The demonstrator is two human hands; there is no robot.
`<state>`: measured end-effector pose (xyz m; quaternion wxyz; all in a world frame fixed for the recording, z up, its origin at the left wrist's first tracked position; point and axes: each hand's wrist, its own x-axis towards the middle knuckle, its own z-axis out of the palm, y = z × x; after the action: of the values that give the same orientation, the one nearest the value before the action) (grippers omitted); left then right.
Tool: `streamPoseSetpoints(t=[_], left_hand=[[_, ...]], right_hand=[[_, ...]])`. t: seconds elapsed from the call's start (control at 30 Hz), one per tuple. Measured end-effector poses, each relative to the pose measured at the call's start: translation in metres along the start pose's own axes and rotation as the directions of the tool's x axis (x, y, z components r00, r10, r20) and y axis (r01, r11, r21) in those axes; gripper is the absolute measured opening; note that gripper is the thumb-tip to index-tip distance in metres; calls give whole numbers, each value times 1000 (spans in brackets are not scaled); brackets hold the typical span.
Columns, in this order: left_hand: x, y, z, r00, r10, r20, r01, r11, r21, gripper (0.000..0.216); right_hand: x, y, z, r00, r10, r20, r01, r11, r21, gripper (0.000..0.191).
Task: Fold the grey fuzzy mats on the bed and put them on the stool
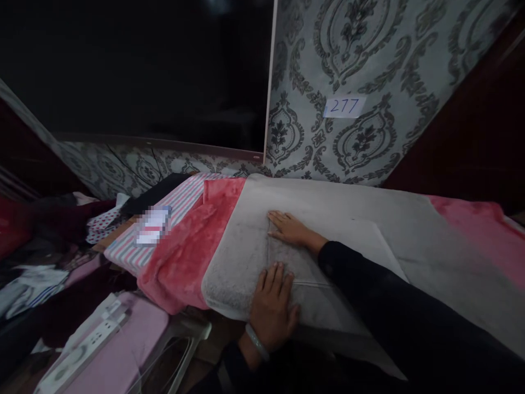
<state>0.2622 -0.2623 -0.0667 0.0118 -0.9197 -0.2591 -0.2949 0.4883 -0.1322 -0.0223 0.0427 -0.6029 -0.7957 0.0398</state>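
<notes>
Both our left hand (271,306) and right hand (290,230) lie open on the grey cloth (233,254). We seem to be smoothing it; the next move likely needs even pressure.

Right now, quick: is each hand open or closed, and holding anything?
Left hand: open, palm down on the grey cloth, holding nothing.
Right hand: open, palm down on the cloth, holding nothing.

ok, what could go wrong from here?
The gray cloth might crease or shift under the left hand and right hand, both resting on it. The red cloth droops at its near edge, so a tug could drag it down, perhaps toward the power strip.
</notes>
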Motion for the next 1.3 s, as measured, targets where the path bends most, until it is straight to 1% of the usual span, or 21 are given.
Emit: streamPoseSetpoints(t=[0.1, 0.27, 0.4, 0.47, 0.53, 0.6, 0.67, 0.73, 0.8, 0.9, 1.0, 1.07, 1.13, 1.2, 1.27, 1.3], left_hand=[[0, 1, 0, 1000, -2, -23, 2, 1000, -20, 61], [1, 0, 1, 999, -18, -43, 16, 999, -45, 59], [2, 0, 0, 999, -10, -50, 9, 1000, -24, 56], [3, -1, 0, 999, -5, -52, 4, 1000, -21, 55], [3, -2, 2, 999, -9, -53, 8, 1000, -19, 55], [3, -4, 4, 999, -13, -51, 13, 1000, -13, 55], [3, -4, 6, 999, -10, -45, 10, 1000, -9, 54], [3, -4, 6, 999, -9, -36, 9, 1000, -11, 54], [4, -4, 5, 1000, -23, -19, 22, 999, -28, 53], [8, -7, -4, 998, -53, 34, 56, 993, -100, 51], [16, -17, -16, 992, -54, 117, 79, 972, -221, 50], [20, -26, -22, 986, -36, 161, 80, 957, -278, 51], [21, -36, -25, 984, -35, 177, 86, 954, -288, 53], [20, -44, -28, 981, -57, 185, 108, 954, -281, 53], [17, -52, -30, 975, -63, 212, 126, 946, -298, 51], [16, -56, -32, 971, -48, 236, 123, 941, -315, 52]], right_hand=[[13, 9, 1, 998, 59, 23, -60, 998, 29, 75], [20, 13, 3, 993, 121, -2, -121, 991, 52, 71], [17, 2, -4, 980, 198, 5, -198, 980, 27, 69], [11, -7, -8, 969, 247, -30, -247, 969, 2, 69], [-2, -16, -8, 963, 260, -76, -263, 965, -21, 71], [-22, -25, -5, 965, 240, -105, -245, 969, -42, 71], [-49, -30, -1, 967, 227, -117, -236, 970, -66, 69], [-82, -31, 4, 959, 252, -130, -264, 960, -89, 67], [-117, -25, 7, 941, 305, -148, -321, 942, -100, 65], [-173, -5, 12, 892, 412, -184, -431, 900, -73, 64], [-229, 19, 20, 820, 508, -263, -527, 850, -5, 64], [-263, 32, 28, 776, 543, -322, -560, 827, 46, 63], [-292, 39, 38, 737, 567, -367, -572, 813, 106, 61], [-312, 41, 46, 712, 572, -408, -551, 815, 180, 59], [-325, 40, 50, 704, 553, -445, -494, 832, 253, 57], [-330, 39, 50, 710, 540, -453, -460, 842, 282, 56]])
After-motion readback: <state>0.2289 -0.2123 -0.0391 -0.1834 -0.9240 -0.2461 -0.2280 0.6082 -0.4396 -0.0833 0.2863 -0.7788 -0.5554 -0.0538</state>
